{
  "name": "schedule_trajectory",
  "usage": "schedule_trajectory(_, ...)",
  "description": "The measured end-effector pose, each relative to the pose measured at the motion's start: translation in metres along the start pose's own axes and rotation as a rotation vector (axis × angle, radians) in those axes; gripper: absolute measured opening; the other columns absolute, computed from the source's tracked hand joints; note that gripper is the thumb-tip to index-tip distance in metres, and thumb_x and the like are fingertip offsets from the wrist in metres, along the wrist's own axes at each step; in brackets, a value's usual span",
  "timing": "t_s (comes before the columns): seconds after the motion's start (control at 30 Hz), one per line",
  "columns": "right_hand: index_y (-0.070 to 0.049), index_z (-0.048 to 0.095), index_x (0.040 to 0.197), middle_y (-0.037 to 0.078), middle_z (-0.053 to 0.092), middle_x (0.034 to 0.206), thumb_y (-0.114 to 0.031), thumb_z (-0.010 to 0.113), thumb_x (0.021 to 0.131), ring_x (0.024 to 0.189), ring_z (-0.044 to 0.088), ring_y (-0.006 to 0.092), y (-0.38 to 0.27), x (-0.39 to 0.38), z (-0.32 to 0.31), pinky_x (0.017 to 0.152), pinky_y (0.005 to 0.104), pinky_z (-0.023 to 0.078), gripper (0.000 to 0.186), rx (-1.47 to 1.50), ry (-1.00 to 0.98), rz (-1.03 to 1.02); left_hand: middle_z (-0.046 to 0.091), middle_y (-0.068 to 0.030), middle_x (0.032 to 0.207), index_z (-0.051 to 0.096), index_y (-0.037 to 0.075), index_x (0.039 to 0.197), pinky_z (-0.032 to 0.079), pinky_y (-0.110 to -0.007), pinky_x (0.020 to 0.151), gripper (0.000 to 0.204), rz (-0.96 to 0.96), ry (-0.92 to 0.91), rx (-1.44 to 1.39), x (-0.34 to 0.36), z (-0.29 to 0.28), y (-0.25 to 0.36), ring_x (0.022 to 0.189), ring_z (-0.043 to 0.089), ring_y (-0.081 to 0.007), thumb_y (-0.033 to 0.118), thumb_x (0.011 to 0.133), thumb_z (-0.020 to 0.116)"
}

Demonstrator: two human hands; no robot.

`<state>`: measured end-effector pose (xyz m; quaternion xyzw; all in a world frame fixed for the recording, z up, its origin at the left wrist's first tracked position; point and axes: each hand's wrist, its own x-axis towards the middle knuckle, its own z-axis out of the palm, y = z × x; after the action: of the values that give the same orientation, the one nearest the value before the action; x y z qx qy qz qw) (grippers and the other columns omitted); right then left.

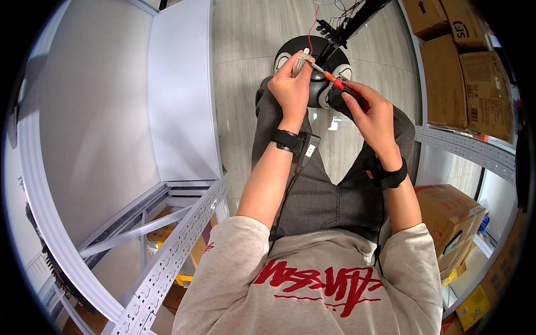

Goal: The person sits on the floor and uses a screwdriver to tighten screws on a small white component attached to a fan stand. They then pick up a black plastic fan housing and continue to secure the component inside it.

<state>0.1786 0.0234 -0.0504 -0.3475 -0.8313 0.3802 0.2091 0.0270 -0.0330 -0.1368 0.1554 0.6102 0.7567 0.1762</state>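
My left hand (289, 89) pinches a small pale, metallic-looking part (302, 62) near the top centre; its exact shape is partly hidden by my fingers. My right hand (368, 114) grips a screwdriver (338, 83) with a red and black handle, its shaft reaching to the part in my left hand. Just behind them a black pole (354, 23) rises from a round black base (296, 43), with a dark bracket (329, 30) and thin wires on it. A red wire (311, 30) runs down toward the part. My shoes (345, 72) rest by the base.
I sit between white metal shelving (181, 67) on the left and a rack (463, 151) on the right holding cardboard boxes (444, 84). A larger box (446, 212) sits lower right. The tiled floor (240, 84) shows between the shelves.
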Motion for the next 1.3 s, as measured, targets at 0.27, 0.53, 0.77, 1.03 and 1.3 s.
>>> schedule_trajectory(0.27, -0.001, 0.068, 0.109, 0.015, 0.069, 0.088, -0.013, 0.070, 0.087, 0.068, 0.063, 0.0214, -0.001, 0.001, -0.002, 0.063, 0.0305, 0.050, 0.025, -0.022, 0.004, -0.043, 0.069, -0.0019, 0.089, 0.069, -0.007, 0.109, 0.051, -0.019, 0.068, 0.027, 0.023, 0.011, 0.053, 0.000, 0.000, 0.000, 0.078, 0.061, -0.0053, 0.002, 0.084, 0.074)
schedule_trajectory(0.53, -0.004, 0.069, 0.108, 0.012, 0.065, 0.082, -0.008, 0.071, 0.084, 0.066, 0.062, 0.0252, -0.003, 0.006, -0.008, 0.060, 0.0333, 0.050, 0.024, -0.171, 0.017, -0.212, 0.071, -0.0031, 0.090, 0.070, -0.006, 0.109, 0.048, -0.018, 0.062, 0.025, 0.045, -0.012, 0.108, 0.000, -0.001, -0.004, 0.075, 0.060, -0.0035, 0.001, 0.085, 0.072)
schedule_trajectory(0.77, -0.006, 0.070, 0.107, 0.011, 0.066, 0.083, -0.010, 0.071, 0.084, 0.067, 0.063, 0.0294, -0.006, 0.011, -0.020, 0.060, 0.0352, 0.050, 0.024, -0.267, -0.016, -0.281, 0.073, -0.0023, 0.088, 0.070, -0.004, 0.110, 0.047, -0.018, 0.058, 0.025, 0.046, -0.044, 0.133, -0.002, 0.001, -0.001, 0.072, 0.059, -0.0016, -0.001, 0.085, 0.069)
schedule_trajectory(1.03, -0.002, 0.070, 0.106, 0.015, 0.068, 0.077, -0.017, 0.068, 0.089, 0.063, 0.064, 0.0270, -0.002, 0.018, -0.024, 0.058, 0.0341, 0.049, 0.023, -0.069, -0.126, -0.015, 0.073, -0.0013, 0.087, 0.071, -0.003, 0.110, 0.046, -0.018, 0.056, 0.025, 0.065, -0.059, 0.169, -0.004, 0.000, 0.003, 0.070, 0.058, -0.0009, -0.001, 0.085, 0.069)
schedule_trajectory(1.3, 0.000, 0.069, 0.106, 0.015, 0.067, 0.071, -0.019, 0.065, 0.092, 0.054, 0.060, 0.0191, -0.004, 0.022, -0.020, 0.054, 0.0310, 0.047, 0.024, 0.029, -0.194, 0.112, 0.075, -0.0068, 0.084, 0.071, -0.005, 0.105, 0.052, -0.023, 0.067, 0.023, 0.059, -0.020, 0.125, -0.003, -0.001, 0.000, 0.076, 0.065, -0.0051, -0.001, 0.083, 0.070)
